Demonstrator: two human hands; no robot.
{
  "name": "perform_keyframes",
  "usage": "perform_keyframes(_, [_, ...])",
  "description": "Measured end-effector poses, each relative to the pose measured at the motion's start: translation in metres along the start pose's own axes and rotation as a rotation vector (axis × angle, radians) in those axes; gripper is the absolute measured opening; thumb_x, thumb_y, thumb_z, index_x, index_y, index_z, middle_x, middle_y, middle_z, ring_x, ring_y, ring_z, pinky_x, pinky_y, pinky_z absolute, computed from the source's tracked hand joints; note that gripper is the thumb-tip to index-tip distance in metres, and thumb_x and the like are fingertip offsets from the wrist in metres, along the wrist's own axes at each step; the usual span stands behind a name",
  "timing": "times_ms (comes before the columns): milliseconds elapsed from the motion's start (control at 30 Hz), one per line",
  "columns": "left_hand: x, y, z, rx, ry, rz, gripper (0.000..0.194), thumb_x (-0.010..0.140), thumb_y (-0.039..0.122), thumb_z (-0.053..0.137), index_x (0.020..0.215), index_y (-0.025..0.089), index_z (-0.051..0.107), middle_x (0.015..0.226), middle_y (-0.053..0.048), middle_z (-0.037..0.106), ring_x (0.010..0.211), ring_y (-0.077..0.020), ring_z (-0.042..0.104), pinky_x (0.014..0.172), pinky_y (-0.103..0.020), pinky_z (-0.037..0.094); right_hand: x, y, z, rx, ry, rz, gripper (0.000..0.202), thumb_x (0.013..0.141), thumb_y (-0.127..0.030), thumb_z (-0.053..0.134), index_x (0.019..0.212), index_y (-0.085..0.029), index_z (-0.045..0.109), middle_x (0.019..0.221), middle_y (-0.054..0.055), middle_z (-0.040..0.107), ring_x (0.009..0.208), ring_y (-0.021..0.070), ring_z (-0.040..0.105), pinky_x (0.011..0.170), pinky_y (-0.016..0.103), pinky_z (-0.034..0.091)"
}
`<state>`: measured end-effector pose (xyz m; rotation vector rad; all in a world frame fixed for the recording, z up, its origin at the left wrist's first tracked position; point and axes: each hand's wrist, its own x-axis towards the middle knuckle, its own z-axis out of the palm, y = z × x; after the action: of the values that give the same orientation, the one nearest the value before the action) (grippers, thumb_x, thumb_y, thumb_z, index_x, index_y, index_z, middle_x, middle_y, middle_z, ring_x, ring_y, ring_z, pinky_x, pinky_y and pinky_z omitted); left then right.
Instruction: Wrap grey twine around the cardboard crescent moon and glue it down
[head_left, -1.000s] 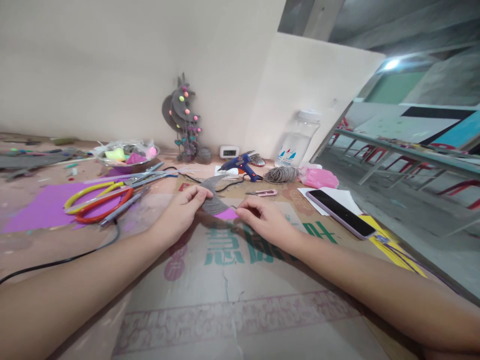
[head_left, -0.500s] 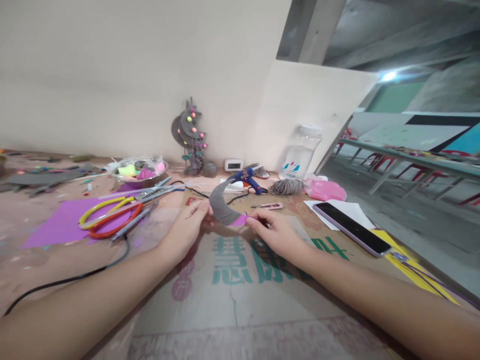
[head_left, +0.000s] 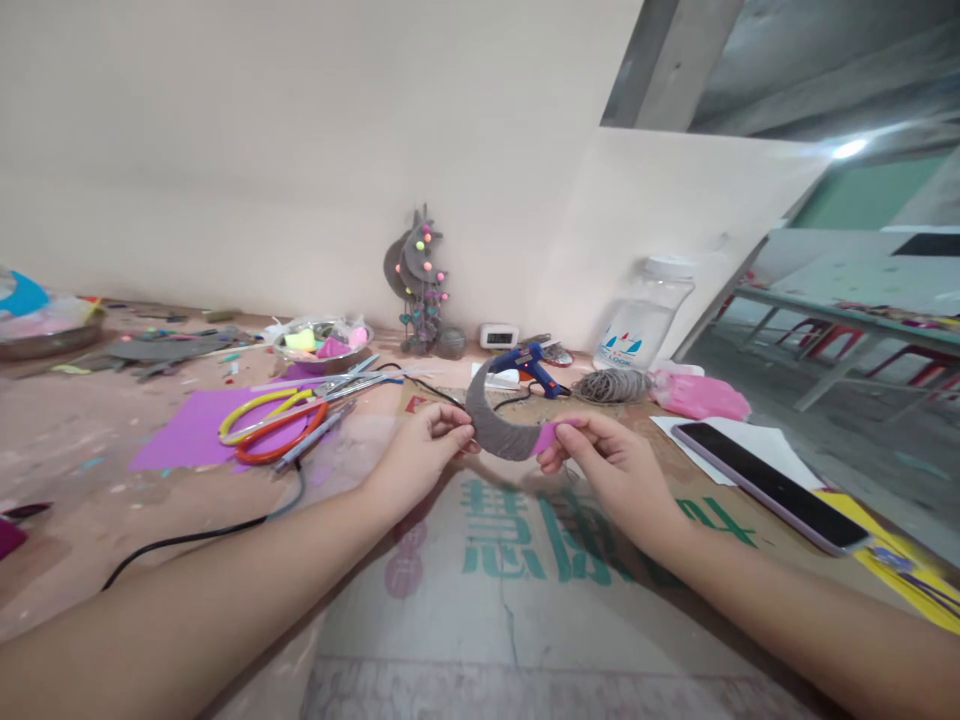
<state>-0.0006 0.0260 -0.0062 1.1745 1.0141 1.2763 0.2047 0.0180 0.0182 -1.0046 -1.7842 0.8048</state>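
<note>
A crescent wrapped in grey yarn [head_left: 501, 425] is held up between my two hands, over a cardboard sheet [head_left: 420, 640] with green print. Its right tip is bare purple. My left hand [head_left: 427, 445] pinches the grey left side of the curve. With thumb and fingers, my right hand [head_left: 600, 460] grips the purple tip. Just behind the crescent lies a blue glue gun [head_left: 534, 368]. A skein of grey yarn [head_left: 611, 387] rests to the right of the gun.
Scissors with yellow and red handles [head_left: 281, 425] lie on purple sheets [head_left: 176, 430] at left. A decorated grey moon ornament [head_left: 420, 280] leans on the wall beside a small clock [head_left: 499, 336]. At right are a plastic jar [head_left: 641, 320], pink bag [head_left: 701, 395] and phone [head_left: 772, 487].
The whole view has swung left, so things appear further right. My right hand has turned a little, showing more of its fingers; both hands keep hold of the crescent.
</note>
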Motion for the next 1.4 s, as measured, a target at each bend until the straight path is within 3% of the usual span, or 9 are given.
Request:
perform_keyframes(200, [-0.001, -0.001, 0.0, -0.112, 0.025, -0.03, 0.025, 0.072, 0.024, 0.066, 0.085, 0.017, 0.046, 0.061, 0.0, 0.064, 0.062, -0.0146, 0.064, 0.061, -0.026, 0.049, 0.001, 0.001, 0.0, 0.064, -0.013, 0.025, 0.016, 0.087, -0.031, 0.049, 0.083, -0.017, 0.055, 0.07, 0.001, 0.064, 0.063, 0.0112, 0.061, 0.064, 0.024, 0.05])
perform_keyframes(367, [-0.003, 0.005, 0.0, -0.113, 0.013, -0.011, 0.042, 0.07, 0.027, 0.07, 0.106, 0.015, 0.05, 0.069, 0.0, 0.066, 0.063, -0.0113, 0.062, 0.062, -0.023, 0.048, 0.004, 0.004, 0.002, 0.121, -0.058, 0.079, 0.015, 0.087, -0.031, 0.05, 0.08, -0.017, 0.052, 0.067, 0.001, 0.064, 0.06, 0.0108, 0.061, 0.062, 0.024, 0.05])
perform_keyframes(533, [-0.003, 0.003, -0.001, -0.072, -0.05, -0.025, 0.028, 0.067, 0.03, 0.072, 0.084, 0.011, 0.058, 0.073, -0.003, 0.067, 0.063, -0.0101, 0.061, 0.059, -0.019, 0.045, 0.004, 0.002, 0.003, 0.177, -0.064, 0.123, 0.014, 0.085, -0.032, 0.052, 0.085, -0.018, 0.048, 0.068, 0.0, 0.064, 0.06, 0.0115, 0.062, 0.061, 0.025, 0.05])
perform_keyframes(700, [-0.002, 0.002, -0.003, -0.124, -0.038, 0.0, 0.028, 0.072, 0.032, 0.067, 0.089, 0.013, 0.054, 0.082, -0.005, 0.069, 0.066, -0.0124, 0.065, 0.065, -0.023, 0.049, 0.005, 0.009, 0.006, 0.22, -0.145, 0.208, 0.019, 0.083, -0.036, 0.054, 0.091, -0.02, 0.046, 0.069, -0.001, 0.064, 0.059, 0.0117, 0.061, 0.06, 0.026, 0.05])
perform_keyframes(867, [-0.005, 0.007, 0.0, -0.118, -0.068, 0.015, 0.028, 0.076, 0.033, 0.063, 0.094, 0.014, 0.052, 0.092, -0.008, 0.069, 0.077, -0.0172, 0.067, 0.069, -0.027, 0.05, 0.006, 0.011, 0.009, 0.125, -0.278, 0.294, 0.026, 0.08, -0.039, 0.054, 0.097, -0.02, 0.058, 0.07, 0.0, 0.066, 0.065, 0.0126, 0.061, 0.064, 0.026, 0.047])
perform_keyframes(1067, [-0.007, 0.003, 0.003, -0.015, -0.147, 0.032, 0.029, 0.076, 0.034, 0.062, 0.096, 0.015, 0.053, 0.092, -0.008, 0.069, 0.08, -0.0178, 0.067, 0.067, -0.026, 0.05, 0.006, 0.003, 0.007, 0.092, -0.285, 0.3, 0.024, 0.079, -0.04, 0.055, 0.074, -0.019, 0.063, 0.068, 0.001, 0.065, 0.061, 0.0113, 0.057, 0.063, 0.025, 0.045])
perform_keyframes(1233, [-0.007, 0.002, 0.002, 0.096, -0.16, 0.004, 0.022, 0.076, 0.034, 0.062, 0.082, 0.014, 0.057, 0.074, -0.004, 0.068, 0.069, -0.0139, 0.064, 0.063, -0.023, 0.049, 0.006, 0.004, 0.005, 0.108, -0.234, 0.319, 0.027, 0.08, -0.041, 0.056, 0.072, -0.016, 0.061, 0.07, 0.003, 0.065, 0.061, 0.0104, 0.056, 0.061, 0.024, 0.044])
perform_keyframes(1400, [-0.009, 0.004, 0.002, 0.118, -0.125, 0.007, 0.035, 0.078, 0.046, 0.056, 0.065, 0.013, 0.055, 0.059, 0.0, 0.059, 0.05, -0.0095, 0.054, 0.051, -0.022, 0.044, 0.006, 0.004, 0.006, 0.137, -0.222, 0.304, 0.024, 0.079, -0.039, 0.059, 0.072, -0.016, 0.06, 0.068, 0.002, 0.065, 0.059, 0.0095, 0.055, 0.061, 0.023, 0.046])
